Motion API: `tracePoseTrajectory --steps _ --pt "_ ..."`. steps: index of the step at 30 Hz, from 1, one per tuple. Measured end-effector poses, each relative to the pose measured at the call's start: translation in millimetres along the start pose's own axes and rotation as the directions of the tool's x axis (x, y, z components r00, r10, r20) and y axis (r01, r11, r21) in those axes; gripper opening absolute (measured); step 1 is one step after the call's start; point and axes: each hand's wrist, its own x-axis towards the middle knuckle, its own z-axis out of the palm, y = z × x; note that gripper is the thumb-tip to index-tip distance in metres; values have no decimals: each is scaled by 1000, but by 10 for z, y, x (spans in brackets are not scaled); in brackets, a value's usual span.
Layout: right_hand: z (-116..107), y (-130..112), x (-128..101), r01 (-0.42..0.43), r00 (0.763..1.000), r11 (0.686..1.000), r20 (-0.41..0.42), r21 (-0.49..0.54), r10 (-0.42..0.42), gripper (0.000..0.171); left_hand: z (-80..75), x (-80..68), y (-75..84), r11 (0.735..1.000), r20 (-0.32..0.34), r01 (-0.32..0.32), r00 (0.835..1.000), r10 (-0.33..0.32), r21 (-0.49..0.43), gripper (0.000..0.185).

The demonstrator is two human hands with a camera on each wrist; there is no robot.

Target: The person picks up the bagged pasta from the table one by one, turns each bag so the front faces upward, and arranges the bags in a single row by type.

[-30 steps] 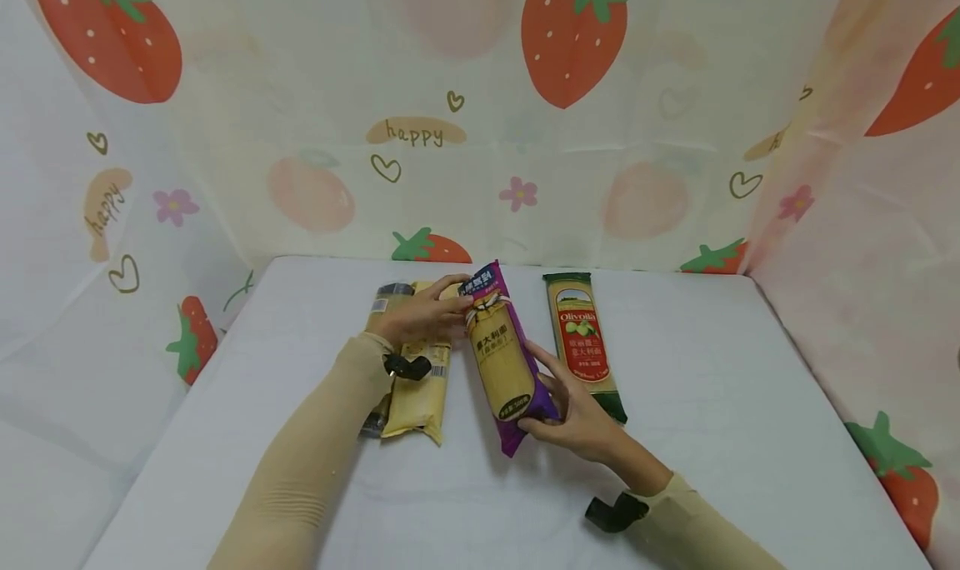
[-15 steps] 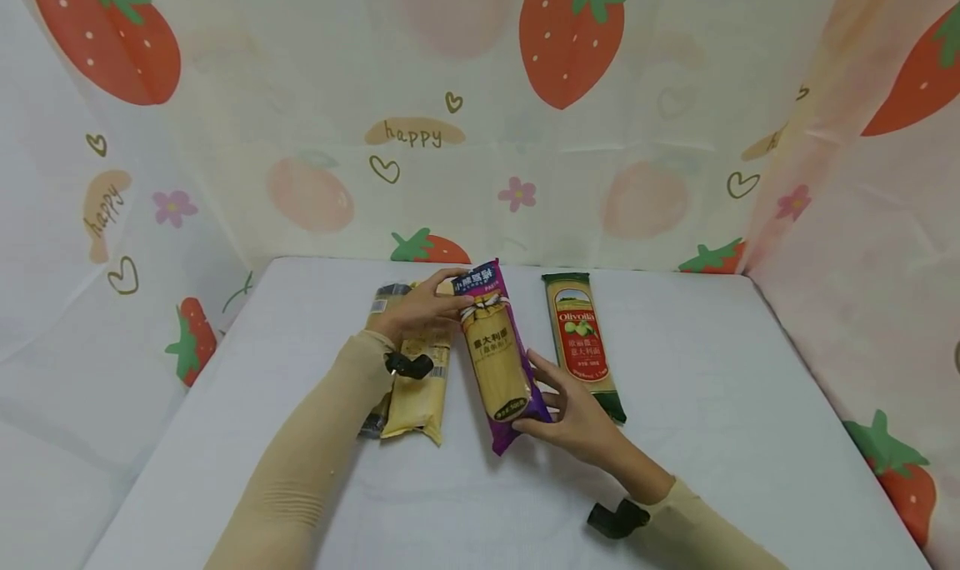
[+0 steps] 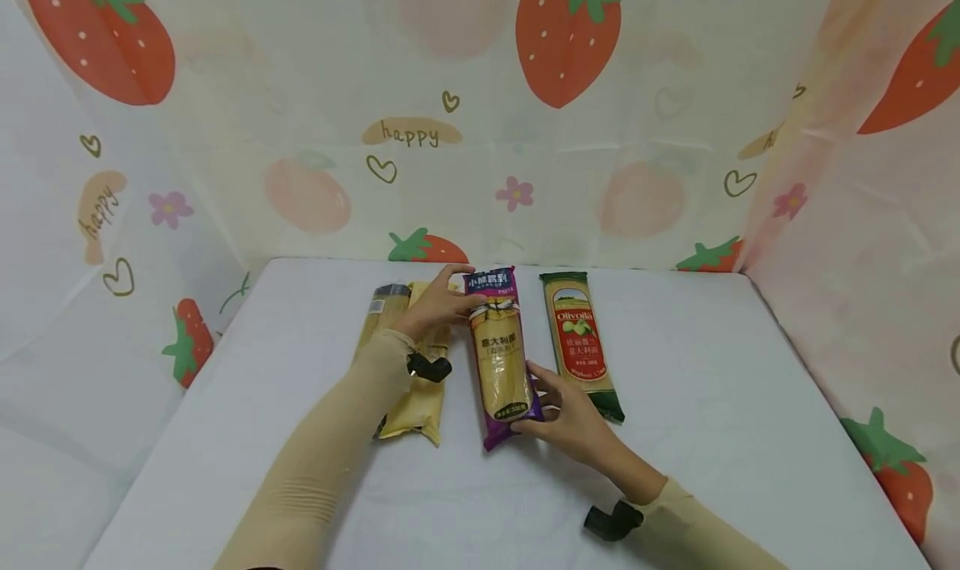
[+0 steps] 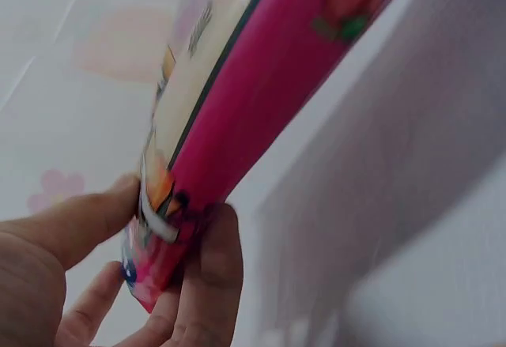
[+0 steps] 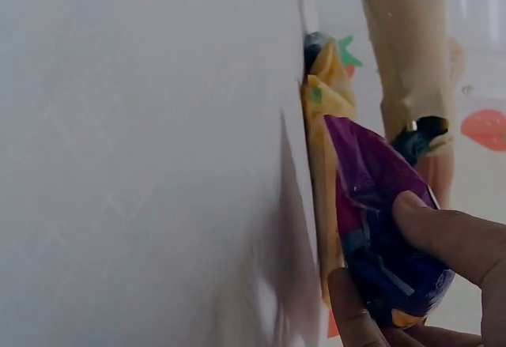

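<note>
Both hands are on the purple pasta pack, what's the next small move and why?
Probably lower the purple pack flat onto the table and let go. The left hand pinches its top end and the right hand grips its bottom end. It already lies in line between the yellow pack and the green pack, parallel to both.

On the table (image 3: pixel 712 403), three pasta packets lie side by side; perhaps a fourth under the left one (image 3: pixel 420 370).
</note>
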Motion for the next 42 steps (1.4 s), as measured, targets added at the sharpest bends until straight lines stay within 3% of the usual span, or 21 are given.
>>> tracePoseTrajectory --steps 10,15,22,26,42 --pt "29 10 54 -70 996 997 -53 -10 70 87 167 120 -36 994 -7 -25 1000 26 102 52" --pt "-5 28 94 -73 995 997 -70 -37 71 86 212 172 -33 994 7 -33 999 32 108 58" --pt "-56 81 132 -99 993 992 -68 -82 93 86 289 235 -50 990 56 -1 998 -7 138 70" --pt "-84 99 167 -107 993 990 -65 -94 101 86 339 281 -60 994 49 4 999 -9 105 71" --pt "-130 118 231 -150 988 976 -59 -156 142 87 408 406 -180 993 34 8 999 -12 115 72"
